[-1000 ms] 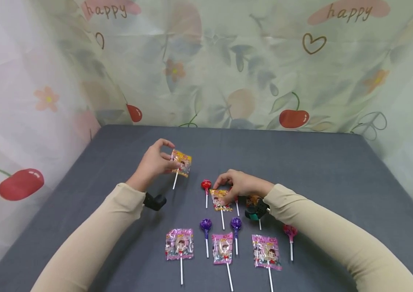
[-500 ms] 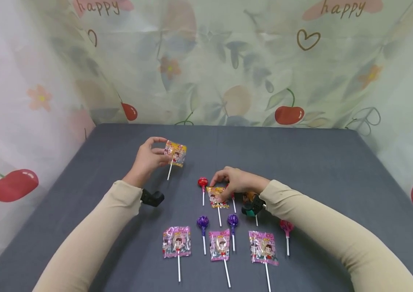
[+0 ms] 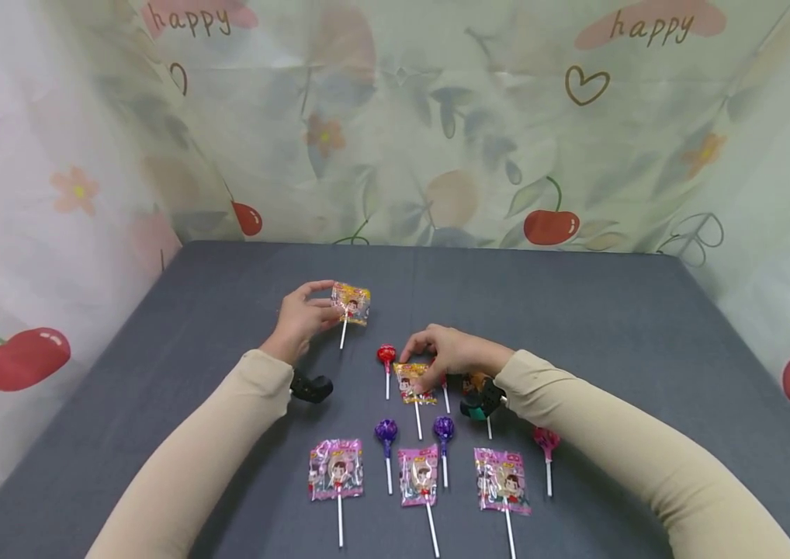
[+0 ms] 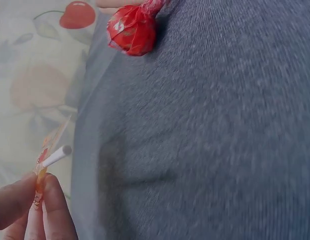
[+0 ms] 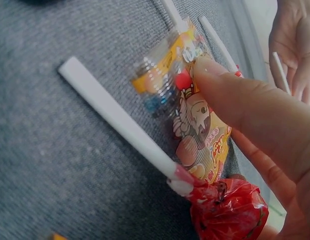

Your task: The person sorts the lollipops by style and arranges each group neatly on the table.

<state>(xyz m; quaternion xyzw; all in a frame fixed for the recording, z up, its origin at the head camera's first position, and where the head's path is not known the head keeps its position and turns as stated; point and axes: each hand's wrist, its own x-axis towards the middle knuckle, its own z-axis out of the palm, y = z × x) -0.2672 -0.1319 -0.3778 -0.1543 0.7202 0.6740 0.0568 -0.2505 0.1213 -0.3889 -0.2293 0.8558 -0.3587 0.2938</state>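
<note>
Head view from above, forward and down; wrist views close-up, grey table (image 3: 542, 303) common to all.

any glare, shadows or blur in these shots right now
Head view: glints on the leftmost pink square plastic lollipop wrapper; left wrist view: hazy, with a soft-edged dark shadow across the grey woven tablecloth; right wrist view: pale highlights on the yellow-edged clear square plastic wrapper, slightly soft overall.

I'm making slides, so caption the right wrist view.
Right-hand fingers pinch a yellow-wrapped lollipop beside a red-wrapped lollipop on gray cloth.
</note>
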